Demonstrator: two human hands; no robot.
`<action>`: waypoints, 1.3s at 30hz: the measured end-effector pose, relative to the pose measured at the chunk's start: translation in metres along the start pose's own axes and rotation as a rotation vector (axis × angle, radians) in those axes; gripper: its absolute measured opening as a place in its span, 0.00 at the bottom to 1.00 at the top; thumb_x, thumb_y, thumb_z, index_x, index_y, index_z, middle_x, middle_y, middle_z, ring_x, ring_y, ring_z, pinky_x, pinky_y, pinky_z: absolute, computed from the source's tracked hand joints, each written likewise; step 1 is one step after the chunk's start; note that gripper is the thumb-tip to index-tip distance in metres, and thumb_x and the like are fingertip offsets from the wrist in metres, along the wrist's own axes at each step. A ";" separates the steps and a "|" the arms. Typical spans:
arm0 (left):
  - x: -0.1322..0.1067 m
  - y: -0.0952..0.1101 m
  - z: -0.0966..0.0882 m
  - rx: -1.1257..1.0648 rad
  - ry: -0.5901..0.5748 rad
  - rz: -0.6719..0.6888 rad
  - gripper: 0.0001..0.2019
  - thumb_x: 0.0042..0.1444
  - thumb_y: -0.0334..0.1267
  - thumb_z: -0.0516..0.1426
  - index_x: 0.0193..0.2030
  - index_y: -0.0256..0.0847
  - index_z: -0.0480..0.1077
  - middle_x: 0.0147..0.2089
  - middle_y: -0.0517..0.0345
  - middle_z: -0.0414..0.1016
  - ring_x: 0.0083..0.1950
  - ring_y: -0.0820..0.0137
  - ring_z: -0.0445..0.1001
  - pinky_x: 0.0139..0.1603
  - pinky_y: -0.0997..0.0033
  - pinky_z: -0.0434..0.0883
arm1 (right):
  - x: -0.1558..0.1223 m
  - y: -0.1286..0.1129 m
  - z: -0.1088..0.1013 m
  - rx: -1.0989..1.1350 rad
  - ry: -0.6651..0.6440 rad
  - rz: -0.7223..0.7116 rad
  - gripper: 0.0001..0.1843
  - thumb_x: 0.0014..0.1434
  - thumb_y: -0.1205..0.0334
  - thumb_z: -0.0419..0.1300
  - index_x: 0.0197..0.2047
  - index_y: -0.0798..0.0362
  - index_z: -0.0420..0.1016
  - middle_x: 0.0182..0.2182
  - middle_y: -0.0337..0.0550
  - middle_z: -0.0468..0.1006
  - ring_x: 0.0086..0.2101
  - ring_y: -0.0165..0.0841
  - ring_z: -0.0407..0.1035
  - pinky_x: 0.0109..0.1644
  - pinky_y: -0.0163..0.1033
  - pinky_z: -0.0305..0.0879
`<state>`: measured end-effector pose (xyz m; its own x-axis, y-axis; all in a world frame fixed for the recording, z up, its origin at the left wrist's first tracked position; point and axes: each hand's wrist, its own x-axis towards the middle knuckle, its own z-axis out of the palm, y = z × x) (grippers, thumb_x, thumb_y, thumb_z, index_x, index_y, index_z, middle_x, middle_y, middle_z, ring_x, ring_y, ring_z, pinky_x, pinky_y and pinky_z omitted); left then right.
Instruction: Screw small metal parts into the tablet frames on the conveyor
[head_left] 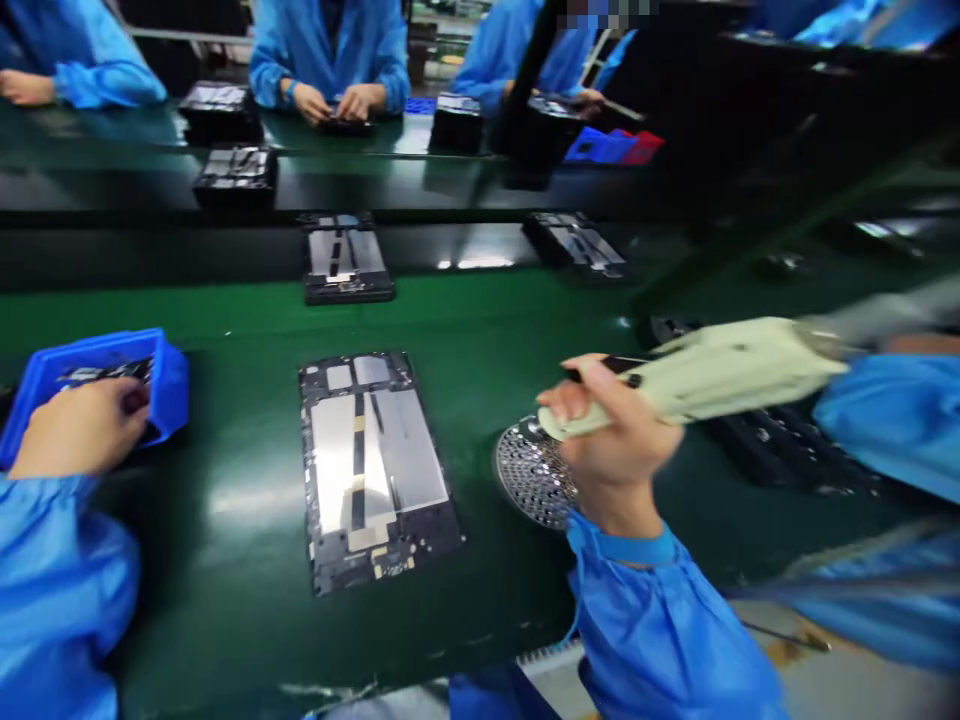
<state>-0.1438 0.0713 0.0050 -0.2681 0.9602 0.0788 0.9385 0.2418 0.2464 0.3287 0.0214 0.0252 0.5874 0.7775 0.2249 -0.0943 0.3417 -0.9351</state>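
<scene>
My right hand (619,435) is wrapped round a cream electric screwdriver (739,375) with a black lever, held nearly level. Its front end is over a round metal plate full of small holes (529,475) on the bench. My left hand (82,425) reaches into a blue plastic bin (172,385) at the left, fingers curled down among small dark parts (105,372). What those fingers hold is hidden. Between my hands lies an opened tablet (420,450), its pale battery cells, black flex strip and circuit boards facing up; neither hand touches it.
Beyond it, an opened tablet stack (349,255) and another tablet (577,245) lie farther back. More stacks (236,175) stand on the far side, where co-workers in blue smocks (330,50) sit. A dark slanting post (529,80) rises at right. A co-worker's sleeve (892,420) is close by.
</scene>
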 end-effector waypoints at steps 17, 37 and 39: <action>-0.041 0.043 -0.028 -0.093 0.208 -0.041 0.30 0.66 0.47 0.53 0.65 0.24 0.70 0.55 0.49 0.81 0.68 0.41 0.69 0.65 0.28 0.59 | -0.117 -0.030 0.032 -0.110 -0.718 0.150 0.06 0.61 0.55 0.67 0.36 0.47 0.82 0.17 0.33 0.70 0.17 0.30 0.64 0.22 0.38 0.64; -0.130 0.209 0.076 -0.963 -0.479 0.454 0.05 0.59 0.34 0.65 0.33 0.38 0.83 0.31 0.56 0.83 0.33 0.69 0.80 0.35 0.73 0.72 | -0.122 -0.048 0.026 -0.006 -0.754 0.138 0.08 0.63 0.51 0.68 0.38 0.45 0.82 0.15 0.31 0.66 0.18 0.32 0.64 0.26 0.40 0.66; -0.130 0.204 0.078 -0.929 -0.469 0.501 0.08 0.62 0.37 0.64 0.32 0.39 0.82 0.29 0.57 0.81 0.31 0.69 0.77 0.34 0.73 0.69 | -0.114 -0.061 0.025 0.025 -0.698 0.082 0.09 0.63 0.51 0.68 0.42 0.46 0.84 0.15 0.31 0.66 0.18 0.31 0.65 0.27 0.40 0.68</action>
<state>0.0991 0.0067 -0.0301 0.3795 0.9238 0.0502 0.3421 -0.1906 0.9201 0.2478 -0.0748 0.0634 -0.0750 0.9554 0.2857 -0.1399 0.2736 -0.9516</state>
